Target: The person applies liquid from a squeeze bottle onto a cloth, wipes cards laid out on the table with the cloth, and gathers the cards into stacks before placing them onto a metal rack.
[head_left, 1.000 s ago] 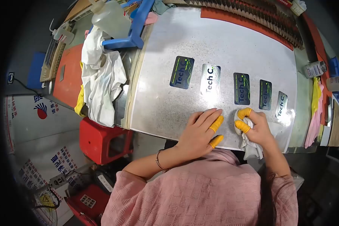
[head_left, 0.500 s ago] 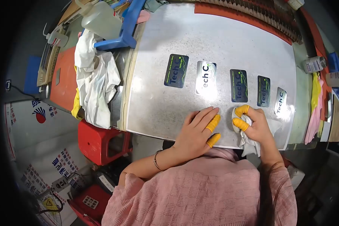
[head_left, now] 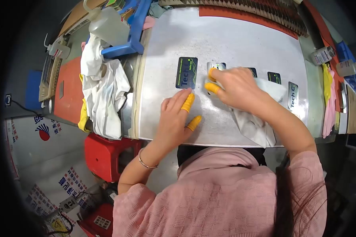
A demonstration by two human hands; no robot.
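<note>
My right hand (head_left: 238, 89) wears yellow finger cots on thumb and forefinger and grips a white cloth (head_left: 254, 123), which trails over the work surface. It lies across a silver card (head_left: 217, 65), hiding much of it. My left hand (head_left: 175, 114), also with two yellow finger cots, rests with fingers stretched out, fingertips at the lower edge of a black card (head_left: 186, 72) printed "Tech". Hand and cloth partly cover two more dark cards, one (head_left: 252, 72) beside my right hand and another (head_left: 274, 77) farther right. At the right end lies a second silver card (head_left: 293, 96).
The cards lie on a grey-white sheet (head_left: 168, 43). Left of it are a crumpled white cloth (head_left: 108, 93), a blue rack (head_left: 124, 49) and a plastic bottle (head_left: 108, 25). A brown slotted rack (head_left: 241, 6) borders the back. A jar (head_left: 323, 55) stands at right.
My right hand has moved up and left with the white cloth, onto the silver card. My left hand has shifted left and up to the leftmost black card. The view has moved slightly.
</note>
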